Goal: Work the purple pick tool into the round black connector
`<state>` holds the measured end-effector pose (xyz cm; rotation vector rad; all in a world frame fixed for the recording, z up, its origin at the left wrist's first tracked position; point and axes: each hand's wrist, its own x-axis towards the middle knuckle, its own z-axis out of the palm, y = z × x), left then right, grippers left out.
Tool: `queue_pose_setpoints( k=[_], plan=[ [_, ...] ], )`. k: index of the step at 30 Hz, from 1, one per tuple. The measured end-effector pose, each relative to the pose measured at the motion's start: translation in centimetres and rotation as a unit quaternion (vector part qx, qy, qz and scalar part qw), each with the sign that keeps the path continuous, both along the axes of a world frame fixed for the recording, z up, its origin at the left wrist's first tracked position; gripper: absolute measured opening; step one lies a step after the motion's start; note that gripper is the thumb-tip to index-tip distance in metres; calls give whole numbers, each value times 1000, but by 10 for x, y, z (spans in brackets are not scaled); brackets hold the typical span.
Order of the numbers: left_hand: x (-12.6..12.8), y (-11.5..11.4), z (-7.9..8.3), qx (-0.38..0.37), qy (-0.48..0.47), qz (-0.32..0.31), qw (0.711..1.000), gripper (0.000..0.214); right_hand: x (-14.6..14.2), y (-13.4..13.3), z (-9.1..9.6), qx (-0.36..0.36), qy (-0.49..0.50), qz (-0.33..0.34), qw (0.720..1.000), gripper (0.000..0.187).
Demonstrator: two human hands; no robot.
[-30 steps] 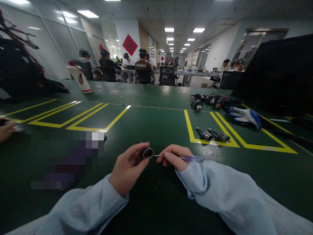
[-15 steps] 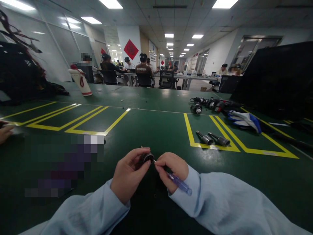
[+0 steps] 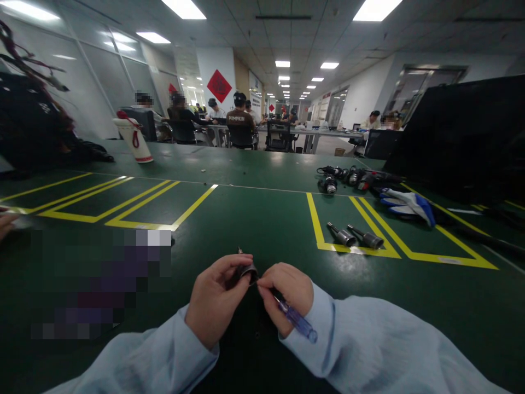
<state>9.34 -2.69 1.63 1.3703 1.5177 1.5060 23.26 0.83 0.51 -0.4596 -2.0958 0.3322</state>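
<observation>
My left hand [image 3: 219, 298] is closed around a dark metal hole saw [image 3: 248, 270], a cup with a thin shank showing above the fingers. The cup's open end faces my right hand and down toward me. A screwdriver [image 3: 301, 324] with a clear purple handle lies in my right hand [image 3: 287, 293], its shaft pinched between thumb and fingers. The screwdriver's tip is at the cup's rim; whether it goes inside I cannot tell. Two similar hole saws, a left one [image 3: 343, 235] and a right one [image 3: 367, 237], lie on the table inside a yellow-taped frame.
The green table [image 3: 262, 224] carries yellow tape outlines. Power tools with cords [image 3: 353, 176] and blue-white gloves [image 3: 408, 205] lie at the right, near a large black panel [image 3: 463, 131]. A white cup [image 3: 134, 141] stands at the far left. Another person's hand [image 3: 6, 223] shows at the left edge.
Both hands sit slightly lower in view. The hole saw has tilted, so its opening shows less and its shank more. The screwdriver's handle has moved a little down and left.
</observation>
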Motion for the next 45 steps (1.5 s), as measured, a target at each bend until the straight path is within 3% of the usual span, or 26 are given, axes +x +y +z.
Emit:
queue_pose_setpoints(
  k=[24, 45],
  plan=[
    [1, 1, -1, 7, -11, 23, 1000, 15, 0, -2, -2, 45, -25, -13, 999, 11],
    [2, -1, 1, 0, -3, 14, 1000, 14, 1, -2, -3, 42, -39, -18, 998, 12]
  ],
)
